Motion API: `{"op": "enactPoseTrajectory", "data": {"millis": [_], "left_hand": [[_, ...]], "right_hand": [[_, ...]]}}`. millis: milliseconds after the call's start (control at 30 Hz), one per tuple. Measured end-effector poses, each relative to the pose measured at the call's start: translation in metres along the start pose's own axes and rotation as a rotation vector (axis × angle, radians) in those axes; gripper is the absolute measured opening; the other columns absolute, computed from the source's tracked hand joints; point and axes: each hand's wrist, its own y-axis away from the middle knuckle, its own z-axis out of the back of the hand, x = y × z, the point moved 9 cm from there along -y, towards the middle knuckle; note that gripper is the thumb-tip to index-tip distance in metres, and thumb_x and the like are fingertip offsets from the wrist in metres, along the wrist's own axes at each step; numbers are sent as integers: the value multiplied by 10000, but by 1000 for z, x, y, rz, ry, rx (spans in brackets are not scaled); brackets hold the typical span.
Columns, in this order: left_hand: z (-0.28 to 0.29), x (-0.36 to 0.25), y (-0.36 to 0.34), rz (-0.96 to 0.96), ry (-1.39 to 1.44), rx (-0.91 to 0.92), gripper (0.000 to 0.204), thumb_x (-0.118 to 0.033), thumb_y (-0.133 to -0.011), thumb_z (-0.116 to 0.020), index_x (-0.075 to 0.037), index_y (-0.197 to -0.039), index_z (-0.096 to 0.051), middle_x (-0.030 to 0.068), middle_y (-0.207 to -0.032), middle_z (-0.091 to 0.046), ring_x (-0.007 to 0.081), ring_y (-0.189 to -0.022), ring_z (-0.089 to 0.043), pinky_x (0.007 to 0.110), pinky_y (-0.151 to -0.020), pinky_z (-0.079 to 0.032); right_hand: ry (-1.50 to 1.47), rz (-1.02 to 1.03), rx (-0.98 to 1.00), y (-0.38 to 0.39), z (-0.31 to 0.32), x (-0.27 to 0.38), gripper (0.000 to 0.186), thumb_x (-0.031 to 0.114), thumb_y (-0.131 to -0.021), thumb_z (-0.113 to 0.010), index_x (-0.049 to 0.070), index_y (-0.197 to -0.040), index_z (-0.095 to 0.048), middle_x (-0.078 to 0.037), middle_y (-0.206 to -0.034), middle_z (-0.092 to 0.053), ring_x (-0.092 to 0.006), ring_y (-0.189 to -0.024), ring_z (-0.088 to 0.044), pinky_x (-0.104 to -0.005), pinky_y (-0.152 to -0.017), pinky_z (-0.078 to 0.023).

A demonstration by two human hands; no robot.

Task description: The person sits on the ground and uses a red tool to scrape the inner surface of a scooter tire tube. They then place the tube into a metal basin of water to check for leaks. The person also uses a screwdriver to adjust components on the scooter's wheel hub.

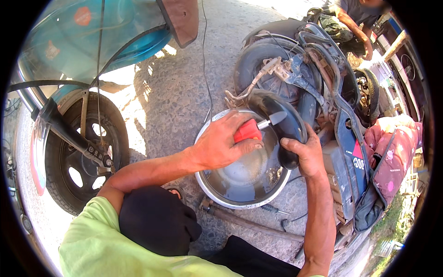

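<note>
My left hand (224, 141) is closed round a red-handled tool (248, 132). A short metal shaft with a grey, pointed head sticks out of the tool toward the right. That head is against or just above a black inner tube (295, 123); I cannot tell whether they touch. My right hand (306, 153) grips the tube near its lower end, thumb on top. The tube is plump, curved and wet-looking, and it hangs partly over a round metal basin (205, 181). Shallow water lies in the basin, below both hands.
A motorcycle (339, 97) with a wheel (249, 69) lies beyond the basin. In front are a long wooden-handled tool (258, 227) and a screwdriver (272, 209). A vehicle wheel (57, 157) stands left, pink fabric (392, 152) lies right, and another person (353, 23) crouches far right.
</note>
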Motion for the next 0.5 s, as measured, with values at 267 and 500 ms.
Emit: {"op": "enactPoseTrajectory", "data": {"millis": [267, 500], "left_hand": [[-11, 9, 0, 9, 14, 25, 609, -343, -848, -833, 16, -1276, -591, 226, -1191, -641, 433, -1091, -635, 473, -928, -526], [-30, 4, 2, -6, 27, 98, 642, -381, -855, -824, 23, -1290, -577, 211, -1166, -620, 421, -1062, -643, 469, -862, -545]], "right_hand": [[-137, -46, 33, -3, 1, -5, 722, 134, -700, -819, -73, -1344, -567, -125, -1129, -700, -201, -985, -667, -335, -943, -514], [-140, -48, 49, -4, 2, -6, 710, 137, -703, -813, -73, -1337, -571, -127, -1134, -699, -201, -993, -665, -340, -947, -513]]}}
